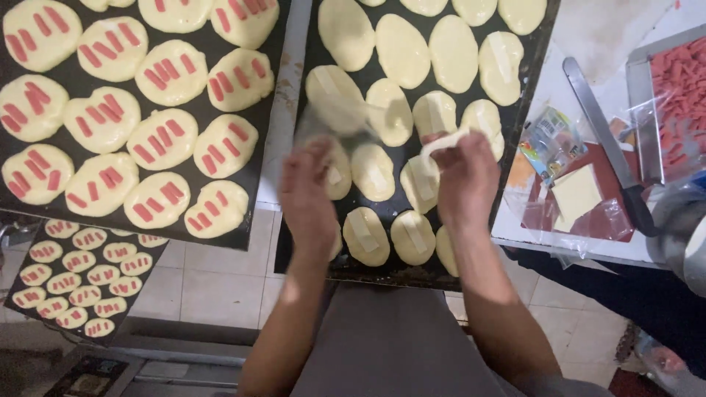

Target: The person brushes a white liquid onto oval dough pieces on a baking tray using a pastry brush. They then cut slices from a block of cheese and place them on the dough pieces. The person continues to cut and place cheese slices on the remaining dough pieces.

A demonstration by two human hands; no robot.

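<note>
Holding a pale cheese strip (441,143) pinched in its fingers, the right hand (465,180) hovered over the dough tray (294,242); left hand (307,192) blurred, grip indeterminate. Strip judged light, soft, tearable; best pinched gently by its ends.

We see our two forearms bare to the elbow, no sleeves, watch or rings on them. Our left hand (307,192) and right hand (465,180) wear no gloves. Below, grey trousers.
</note>
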